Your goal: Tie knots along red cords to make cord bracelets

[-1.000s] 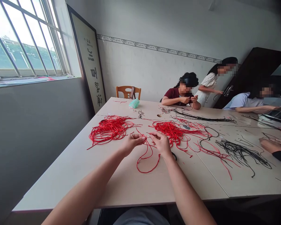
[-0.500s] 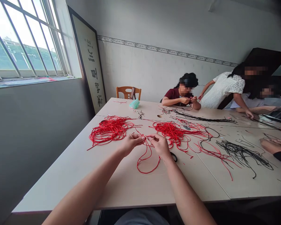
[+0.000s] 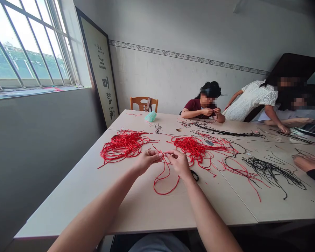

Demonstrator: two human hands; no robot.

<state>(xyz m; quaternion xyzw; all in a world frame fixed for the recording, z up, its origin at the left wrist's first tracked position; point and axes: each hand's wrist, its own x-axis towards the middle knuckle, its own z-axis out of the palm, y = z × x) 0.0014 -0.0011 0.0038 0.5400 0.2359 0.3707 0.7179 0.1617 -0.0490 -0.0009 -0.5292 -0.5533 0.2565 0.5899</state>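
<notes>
A red cord (image 3: 166, 193) runs between my two hands, and its loop hangs down onto the table below them. My left hand (image 3: 150, 160) pinches the cord between thumb and fingers. Close beside it, my right hand (image 3: 179, 161) is also closed on the cord, fingertips nearly touching those of the left. The small knotted part between the fingertips is too fine to make out. Behind my left hand lies a pile of red cords (image 3: 123, 145). Another red cord pile (image 3: 191, 147) lies just beyond my right hand. Partly hidden by my right wrist is a black ring-shaped thing (image 3: 195, 175).
Black cords (image 3: 274, 171) lie on the table (image 3: 76, 206) at the right. A green plastic bag (image 3: 150, 116) sits near the far edge, before a wooden chair (image 3: 143, 102). One person (image 3: 195, 106) handles cord across the table; others are at the right, one hand (image 3: 308, 163) nearby.
My hands and the red cord stay almost in place. At the right, the person in white lace has shifted rightward, drawing one hand away from the person in dark red.
</notes>
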